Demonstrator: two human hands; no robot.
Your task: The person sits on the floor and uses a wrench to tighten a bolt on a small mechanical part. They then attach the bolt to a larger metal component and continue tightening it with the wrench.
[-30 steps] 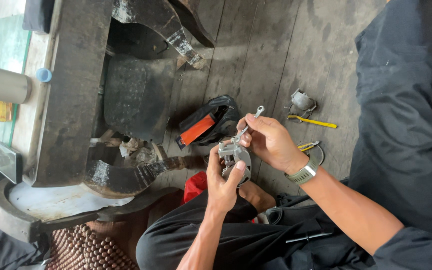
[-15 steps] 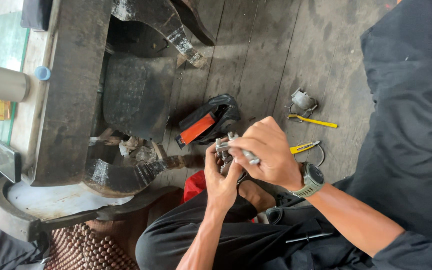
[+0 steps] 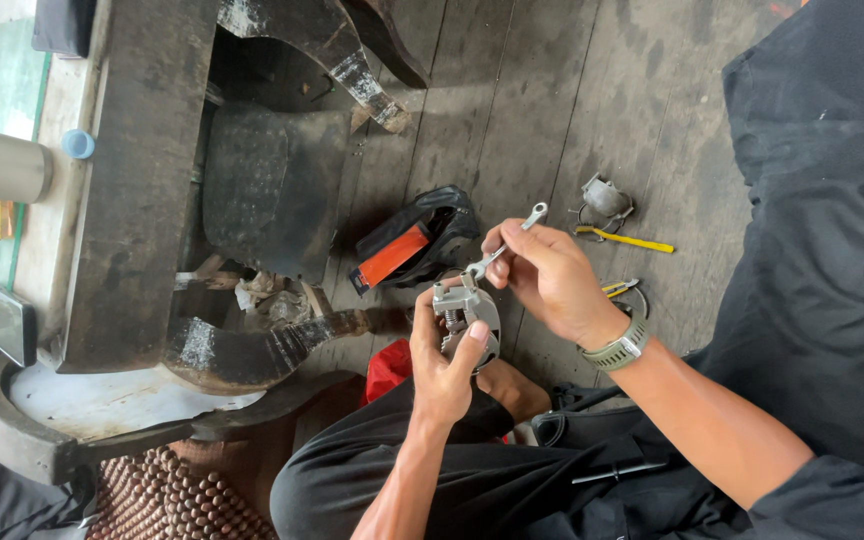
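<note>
On the left we've got the heavy wooden table [image 3: 122,190] crowding things, so the open room is the plank floor [image 3: 512,110] up top. Our left hand [image 3: 444,362] is clamped around the small metal part [image 3: 467,318], thumb pressed on its face. Our right hand [image 3: 550,280] pinches the little wrench [image 3: 508,240], which slants from the part up-right. The yellow-handled tool [image 3: 624,239] lies further right.
</note>
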